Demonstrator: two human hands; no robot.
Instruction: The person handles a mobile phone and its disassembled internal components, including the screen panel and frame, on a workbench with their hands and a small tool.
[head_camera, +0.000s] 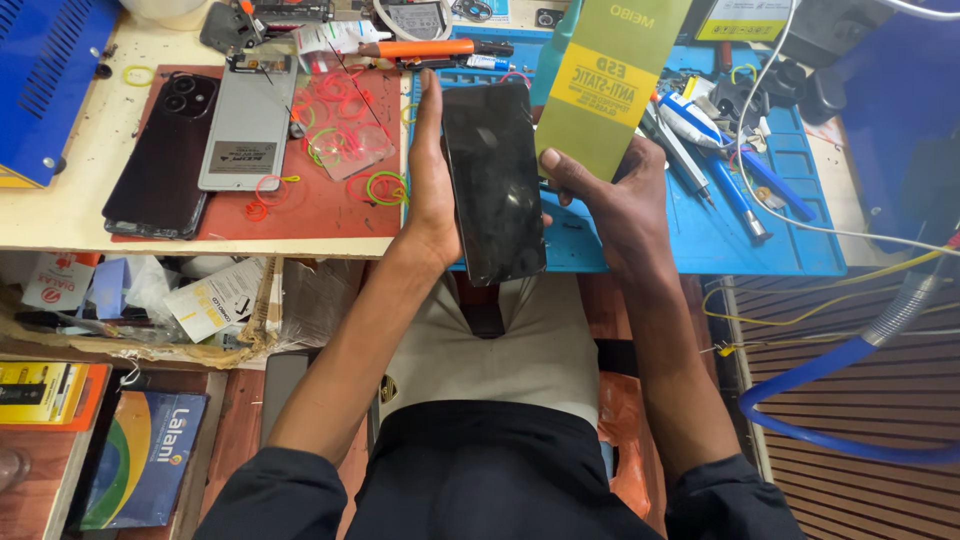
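My left hand (432, 190) grips a black phone (493, 180) by its left edge, screen up, over the front of the bench. My right hand (612, 200) is closed on an olive-green spray can (605, 85) with a yellow label, held tilted just right of the phone; its thumb rests near the phone's right edge. Both forearms reach up from my lap.
A red mat (320, 205) at left carries a dark phone back (165, 155), a grey phone frame (248, 125), a clear case and several rubber bands. A blue mat (740, 225) at right holds pens and tools. A blue box (45, 80) stands far left; cables and a blue hose (840, 400) hang right.
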